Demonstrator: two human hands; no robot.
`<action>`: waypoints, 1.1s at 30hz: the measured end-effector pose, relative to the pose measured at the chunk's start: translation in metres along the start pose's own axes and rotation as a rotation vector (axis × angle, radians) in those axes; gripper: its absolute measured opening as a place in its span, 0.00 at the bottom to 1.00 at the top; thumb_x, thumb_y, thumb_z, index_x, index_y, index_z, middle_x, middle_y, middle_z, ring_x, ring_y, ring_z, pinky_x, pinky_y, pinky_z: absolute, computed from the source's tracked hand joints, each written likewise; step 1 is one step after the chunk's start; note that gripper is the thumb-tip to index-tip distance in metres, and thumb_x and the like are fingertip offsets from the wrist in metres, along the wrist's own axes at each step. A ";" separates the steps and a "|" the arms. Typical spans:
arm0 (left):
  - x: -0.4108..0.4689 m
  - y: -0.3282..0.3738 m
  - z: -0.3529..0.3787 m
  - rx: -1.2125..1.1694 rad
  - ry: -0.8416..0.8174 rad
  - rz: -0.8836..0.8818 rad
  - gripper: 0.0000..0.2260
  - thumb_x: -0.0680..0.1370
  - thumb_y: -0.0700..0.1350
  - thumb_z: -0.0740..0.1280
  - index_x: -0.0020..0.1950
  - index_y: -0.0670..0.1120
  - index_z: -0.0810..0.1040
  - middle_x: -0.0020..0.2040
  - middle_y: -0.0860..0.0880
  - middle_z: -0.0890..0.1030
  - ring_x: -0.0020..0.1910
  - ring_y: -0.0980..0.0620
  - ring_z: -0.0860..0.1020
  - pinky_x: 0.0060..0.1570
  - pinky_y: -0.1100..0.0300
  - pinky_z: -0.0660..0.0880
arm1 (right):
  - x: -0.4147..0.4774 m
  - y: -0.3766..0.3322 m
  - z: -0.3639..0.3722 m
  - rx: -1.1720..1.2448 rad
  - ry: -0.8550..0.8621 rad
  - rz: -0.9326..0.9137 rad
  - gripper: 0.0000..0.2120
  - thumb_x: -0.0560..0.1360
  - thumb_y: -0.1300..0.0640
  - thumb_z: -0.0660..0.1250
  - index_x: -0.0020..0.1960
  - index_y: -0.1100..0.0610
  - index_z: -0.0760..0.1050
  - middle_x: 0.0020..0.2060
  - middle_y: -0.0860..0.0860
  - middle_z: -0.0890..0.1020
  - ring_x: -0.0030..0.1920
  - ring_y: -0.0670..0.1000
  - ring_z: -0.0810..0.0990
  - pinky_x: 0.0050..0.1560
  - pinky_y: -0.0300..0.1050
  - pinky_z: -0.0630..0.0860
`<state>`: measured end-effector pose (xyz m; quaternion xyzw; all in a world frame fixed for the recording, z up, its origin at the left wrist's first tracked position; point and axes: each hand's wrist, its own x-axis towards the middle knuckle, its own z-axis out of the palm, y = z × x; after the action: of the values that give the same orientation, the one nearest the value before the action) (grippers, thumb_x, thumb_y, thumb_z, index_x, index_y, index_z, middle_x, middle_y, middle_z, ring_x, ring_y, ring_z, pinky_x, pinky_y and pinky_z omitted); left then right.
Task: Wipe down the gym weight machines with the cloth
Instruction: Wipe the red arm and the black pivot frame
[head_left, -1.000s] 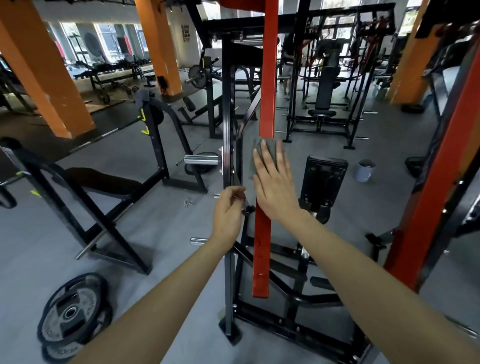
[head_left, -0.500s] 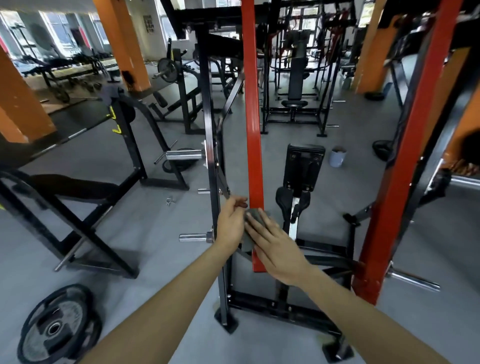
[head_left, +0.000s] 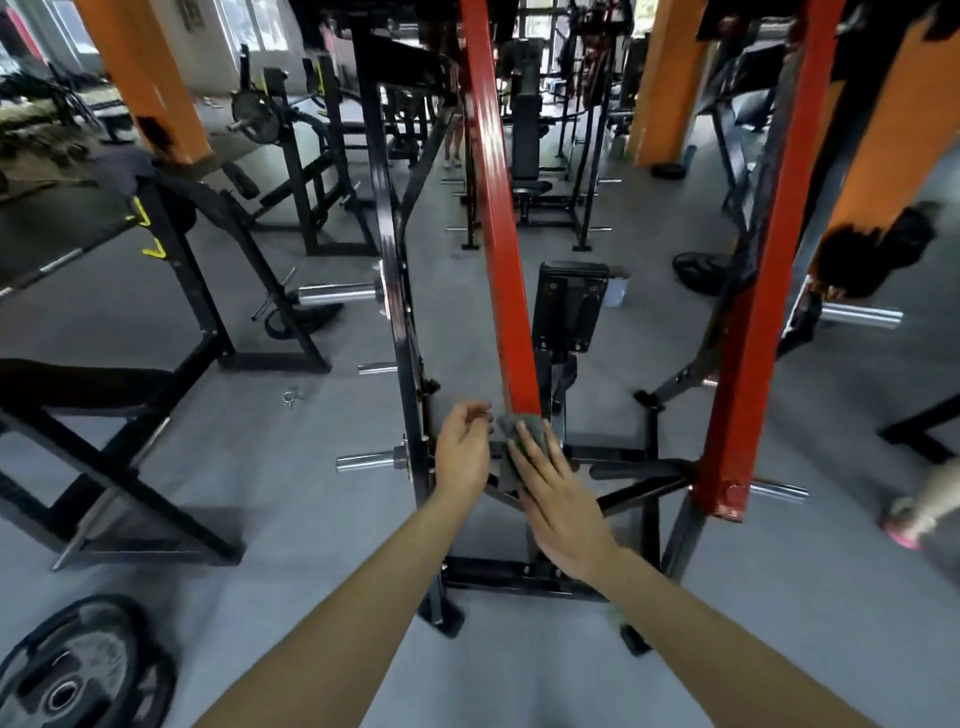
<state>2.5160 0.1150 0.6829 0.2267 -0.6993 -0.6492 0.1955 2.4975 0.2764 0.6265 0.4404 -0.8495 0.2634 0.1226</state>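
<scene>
Pressing one cloth (head_left: 511, 423) on one red bar (head_left: 498, 234), right grip (head_left: 556, 488) flat; left grip (head_left: 462, 452) slack

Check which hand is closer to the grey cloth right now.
Right. The right hand lies flat on the cloth, pressing it at the red bar's lower end. The left hand hovers just left of it, fingers loosely curled, holding nothing.

The crumpled grey cloth (head_left: 514, 426) lay against the lower end of the slanting red bar (head_left: 501, 249) of the black-framed weight machine (head_left: 397, 312), pressed under the flat right hand (head_left: 561, 499).
</scene>
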 end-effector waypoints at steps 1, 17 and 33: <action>-0.002 -0.004 -0.002 0.004 -0.024 -0.007 0.11 0.83 0.37 0.61 0.56 0.49 0.81 0.54 0.48 0.83 0.56 0.49 0.81 0.65 0.47 0.76 | -0.008 -0.002 0.005 -0.004 -0.010 0.026 0.28 0.87 0.58 0.57 0.84 0.59 0.52 0.85 0.50 0.46 0.84 0.58 0.40 0.83 0.60 0.52; -0.011 0.015 -0.045 0.027 -0.186 -0.001 0.09 0.83 0.40 0.62 0.57 0.50 0.80 0.51 0.52 0.83 0.53 0.52 0.82 0.55 0.58 0.77 | 0.069 -0.039 -0.012 -0.101 0.099 0.202 0.28 0.86 0.53 0.50 0.85 0.58 0.50 0.85 0.50 0.44 0.84 0.58 0.39 0.81 0.64 0.56; 0.102 0.084 -0.012 -0.115 -0.179 0.224 0.11 0.84 0.37 0.61 0.62 0.46 0.79 0.60 0.46 0.81 0.58 0.55 0.81 0.57 0.64 0.78 | 0.183 -0.007 -0.052 -0.139 0.191 0.089 0.37 0.81 0.64 0.62 0.85 0.56 0.50 0.85 0.51 0.43 0.84 0.58 0.37 0.82 0.60 0.57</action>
<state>2.4342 0.0512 0.7653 0.0771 -0.6963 -0.6800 0.2164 2.3953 0.1768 0.7530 0.3656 -0.8689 0.2496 0.2215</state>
